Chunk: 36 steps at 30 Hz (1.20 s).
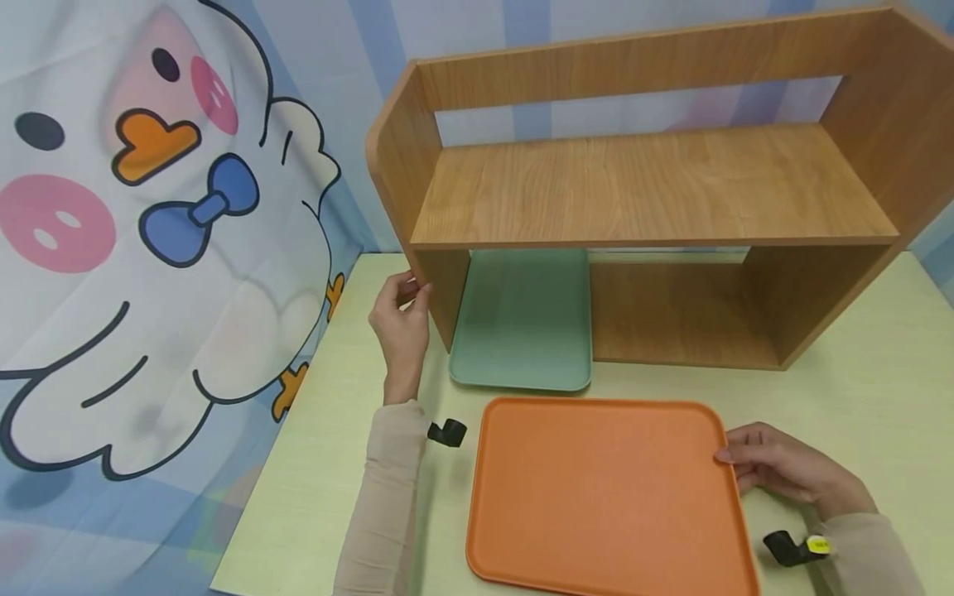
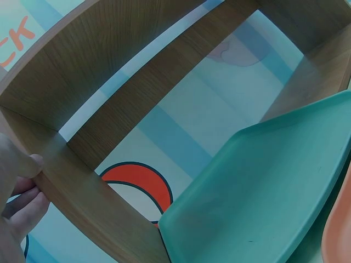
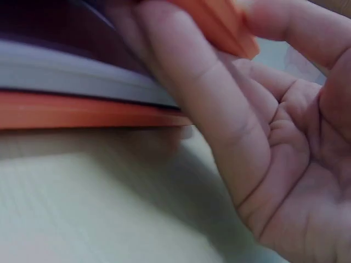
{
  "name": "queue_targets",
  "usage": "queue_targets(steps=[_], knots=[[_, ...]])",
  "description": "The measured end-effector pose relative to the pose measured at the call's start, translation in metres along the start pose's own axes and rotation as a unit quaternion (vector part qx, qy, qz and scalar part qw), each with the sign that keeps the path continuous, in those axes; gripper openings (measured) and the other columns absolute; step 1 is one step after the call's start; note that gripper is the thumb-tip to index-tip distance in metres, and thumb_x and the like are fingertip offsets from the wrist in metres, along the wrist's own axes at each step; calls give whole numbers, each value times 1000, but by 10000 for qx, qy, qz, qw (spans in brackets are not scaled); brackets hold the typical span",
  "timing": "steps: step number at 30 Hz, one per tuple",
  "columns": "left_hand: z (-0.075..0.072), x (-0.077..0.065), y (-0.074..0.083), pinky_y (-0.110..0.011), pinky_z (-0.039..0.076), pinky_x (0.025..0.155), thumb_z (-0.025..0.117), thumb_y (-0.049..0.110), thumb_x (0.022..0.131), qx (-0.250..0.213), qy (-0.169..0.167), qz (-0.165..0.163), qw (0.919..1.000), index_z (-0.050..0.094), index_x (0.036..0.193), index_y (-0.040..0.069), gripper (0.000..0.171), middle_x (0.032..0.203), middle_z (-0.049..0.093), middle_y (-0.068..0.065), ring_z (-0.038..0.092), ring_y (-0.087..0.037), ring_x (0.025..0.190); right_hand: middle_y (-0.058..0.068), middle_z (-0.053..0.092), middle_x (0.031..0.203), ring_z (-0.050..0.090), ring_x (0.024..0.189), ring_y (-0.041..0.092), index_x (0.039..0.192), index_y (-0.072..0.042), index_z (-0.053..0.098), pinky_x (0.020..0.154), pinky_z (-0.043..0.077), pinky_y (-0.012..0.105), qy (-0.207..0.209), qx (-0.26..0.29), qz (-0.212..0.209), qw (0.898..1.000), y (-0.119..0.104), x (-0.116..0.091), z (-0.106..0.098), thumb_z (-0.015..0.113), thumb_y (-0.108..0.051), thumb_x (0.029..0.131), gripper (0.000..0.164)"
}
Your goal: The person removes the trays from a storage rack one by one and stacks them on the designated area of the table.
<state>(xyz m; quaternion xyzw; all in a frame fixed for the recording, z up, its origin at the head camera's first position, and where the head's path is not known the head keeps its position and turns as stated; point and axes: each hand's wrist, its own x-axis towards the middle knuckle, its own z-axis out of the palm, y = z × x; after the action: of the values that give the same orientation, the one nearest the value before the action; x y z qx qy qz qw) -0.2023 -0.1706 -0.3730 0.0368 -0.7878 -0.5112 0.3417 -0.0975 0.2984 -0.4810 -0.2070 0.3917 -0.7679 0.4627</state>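
My left hand (image 1: pixel 402 327) pinches the front edge of the left side panel of a wooden desk shelf (image 1: pixel 656 186), thumb on one face and fingers on the other in the left wrist view. Inside the shelf's lower level, against the left side, lies a green tray (image 1: pixel 522 331), its front end jutting out past the base. My right hand (image 1: pixel 797 468) pinches the right edge of an orange tray (image 1: pixel 604 488), thumb on top and fingers below. Under that lifted edge, the right wrist view shows a pale grey rim (image 3: pixel 71 71) above another orange rim (image 3: pixel 71 112).
Everything stands on a pale yellow-green table (image 1: pixel 313 497). A cloth with a cartoon bird (image 1: pixel 246 298) hangs along the left, and striped cloth (image 1: pixel 477 33) hangs behind the shelf. The shelf's right side panel (image 1: pixel 812 290) bounds the lower level.
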Motion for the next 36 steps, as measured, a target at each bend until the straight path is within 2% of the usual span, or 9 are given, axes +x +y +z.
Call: queue_targets(steps=[3, 7, 10, 14, 18, 23, 26, 31, 36], knots=[[0, 0, 0, -32, 59, 78, 71, 11, 86, 43, -6, 2, 10000, 67, 103, 3, 19, 94, 70, -14, 68, -23, 87, 24, 66, 115, 66, 104, 29, 120, 10, 57, 86, 56, 39, -49, 168, 107, 9998, -1, -1, 0, 21, 10, 99, 42], [1, 0, 0, -34, 59, 78, 71, 11, 86, 63, -2, -15, 10000, 67, 103, 3, 19, 94, 70, -13, 68, -23, 87, 25, 65, 115, 66, 104, 31, 121, 15, 54, 86, 56, 40, 80, -84, 209, 9997, -5, -3, 2, 22, 10, 99, 39], [1, 0, 0, -34, 59, 78, 71, 11, 86, 90, -4, -23, 10000, 67, 103, 4, 19, 94, 70, -13, 68, -23, 87, 23, 66, 113, 67, 103, 29, 119, 12, 57, 84, 56, 40, 375, -608, 392, 9967, -9, -5, 4, 27, 7, 100, 36], [0, 0, 1, -33, 59, 78, 71, 12, 86, 113, -6, -12, 9999, 67, 104, 4, 20, 95, 70, -13, 68, -22, 87, 20, 70, 107, 69, 97, 24, 113, 8, 62, 80, 57, 40, 824, -1359, 612, 9854, -14, -6, 7, 35, 3, 100, 30], [0, 0, 1, -32, 59, 78, 71, 11, 86, 93, -28, -16, 10000, 67, 104, 4, 20, 95, 70, -13, 68, -23, 87, 10, 73, 94, 70, 84, 14, 107, 8, 64, 74, 59, 34, 1226, -2005, 819, 9685, -18, -7, 11, 43, -3, 99, 25], [0, 0, 1, -32, 59, 78, 71, 12, 86, 93, -30, -34, 9999, 67, 104, 4, 20, 95, 70, -13, 68, -23, 87, -6, 66, 73, 64, 67, 3, 97, 16, 62, 64, 60, 27, 1671, -2840, 1095, 9378, -23, -5, 20, 51, -11, 98, 29], [0, 0, 1, -33, 59, 78, 71, 12, 86, 91, -15, -2, 10000, 67, 104, 4, 20, 95, 70, -13, 68, -23, 87, -7, 61, 68, 63, 64, 3, 90, 20, 58, 62, 59, 29, 1828, -3196, 1185, 9222, -26, -3, 26, 53, -15, 97, 36], [0, 0, 1, -36, 59, 78, 70, 10, 86, 51, 12, 65, 10000, 67, 103, 3, 19, 94, 70, -14, 68, -24, 87, -5, 61, 65, 62, 61, 6, 81, 17, 57, 59, 59, 33, 2076, -3665, 1318, 8973, -29, 0, 35, 57, -19, 96, 39], [0, -1, 1, -36, 59, 78, 70, 10, 86, 22, 5, 48, 10000, 67, 103, 3, 19, 94, 70, -14, 68, -24, 87, -2, 61, 62, 58, 56, 7, 78, 15, 57, 54, 56, 30, 2280, -3845, 1554, 8809, -34, 4, 42, 59, -22, 94, 40]])
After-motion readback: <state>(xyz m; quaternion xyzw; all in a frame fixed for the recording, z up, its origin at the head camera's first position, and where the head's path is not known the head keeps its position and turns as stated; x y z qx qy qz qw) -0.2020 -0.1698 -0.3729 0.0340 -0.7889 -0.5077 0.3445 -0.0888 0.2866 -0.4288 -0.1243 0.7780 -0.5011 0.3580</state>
